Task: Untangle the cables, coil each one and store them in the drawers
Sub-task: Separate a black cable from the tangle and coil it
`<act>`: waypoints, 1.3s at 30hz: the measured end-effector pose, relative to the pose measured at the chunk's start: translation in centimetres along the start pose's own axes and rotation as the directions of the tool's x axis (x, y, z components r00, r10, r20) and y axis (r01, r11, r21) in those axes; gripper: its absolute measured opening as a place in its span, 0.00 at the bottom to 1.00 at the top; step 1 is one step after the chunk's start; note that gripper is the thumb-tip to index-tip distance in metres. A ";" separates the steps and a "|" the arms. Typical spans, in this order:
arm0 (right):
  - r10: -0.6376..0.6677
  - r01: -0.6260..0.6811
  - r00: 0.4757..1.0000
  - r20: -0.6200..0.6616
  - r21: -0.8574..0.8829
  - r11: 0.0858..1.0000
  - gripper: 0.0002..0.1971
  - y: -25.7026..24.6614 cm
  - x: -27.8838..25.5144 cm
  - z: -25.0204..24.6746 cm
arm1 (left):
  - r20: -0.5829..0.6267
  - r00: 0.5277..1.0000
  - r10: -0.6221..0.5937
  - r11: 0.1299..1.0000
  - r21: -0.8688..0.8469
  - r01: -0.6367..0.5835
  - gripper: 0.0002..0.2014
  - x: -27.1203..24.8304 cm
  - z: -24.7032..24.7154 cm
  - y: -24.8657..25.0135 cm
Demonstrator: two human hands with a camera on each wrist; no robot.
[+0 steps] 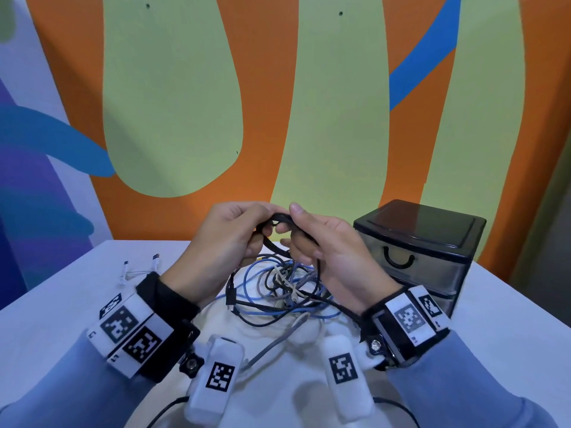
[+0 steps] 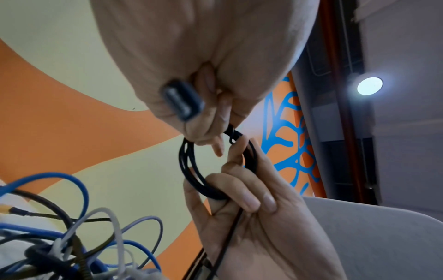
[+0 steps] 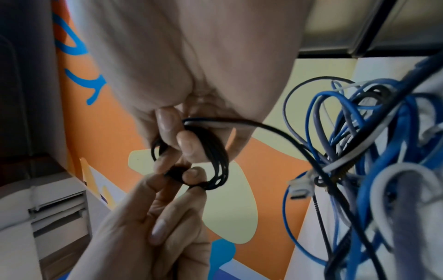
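Both hands' grip, left hand [image 1: 225, 239] and right hand [image 1: 327, 251], around black cable coil [image 1: 279, 219], above tangle [image 1: 278, 285].

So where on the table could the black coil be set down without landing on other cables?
Bare table lies at the left edge, left of the small white cable, and in front of the drawer unit on the right. The middle is crowded by the cable tangle below both hands.
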State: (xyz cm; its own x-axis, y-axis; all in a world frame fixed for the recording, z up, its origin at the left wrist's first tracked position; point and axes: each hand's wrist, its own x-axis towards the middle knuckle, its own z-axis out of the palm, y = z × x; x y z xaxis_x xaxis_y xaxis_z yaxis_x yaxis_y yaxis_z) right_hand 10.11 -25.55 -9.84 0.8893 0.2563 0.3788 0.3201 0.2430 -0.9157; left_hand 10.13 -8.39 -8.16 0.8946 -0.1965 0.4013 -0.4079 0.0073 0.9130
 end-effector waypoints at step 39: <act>0.243 -0.228 0.970 -0.003 0.332 0.915 0.18 0.0 -0.2 0.8 | -0.024 0.988 0.154 0.965 0.217 -0.146 0.09 0.5 -1.8 -1.1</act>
State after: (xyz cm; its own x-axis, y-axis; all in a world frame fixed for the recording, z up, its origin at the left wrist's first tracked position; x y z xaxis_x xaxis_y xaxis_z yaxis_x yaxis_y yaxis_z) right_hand 9.69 -24.81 -9.83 0.9412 0.3052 0.1448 -0.0185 0.4745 -0.8801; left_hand 11.38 -6.71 -8.78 0.8251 -0.1693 0.5391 -0.5635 -0.1770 0.8069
